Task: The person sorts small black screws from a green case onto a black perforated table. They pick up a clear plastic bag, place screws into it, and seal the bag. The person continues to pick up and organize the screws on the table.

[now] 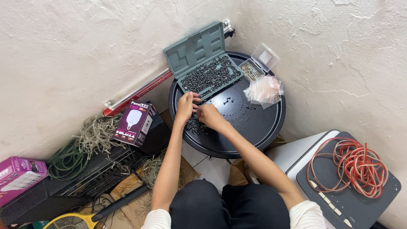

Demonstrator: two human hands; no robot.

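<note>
Head view: left hand [185,107], right hand [208,115] pinched over screw pile [196,125]; grip contents unclear.

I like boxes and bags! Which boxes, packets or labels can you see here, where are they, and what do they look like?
Bulb box: left of the round table, dark purple, a white bulb pictured on it.
Pink box: far left edge, magenta, oblong.
Plastic bag: on the round black table, right side, clear with pinkish contents.
Clear box: at the table's back edge, small, lid open.
Grey case: on the table, open, full of dark screws.
</note>
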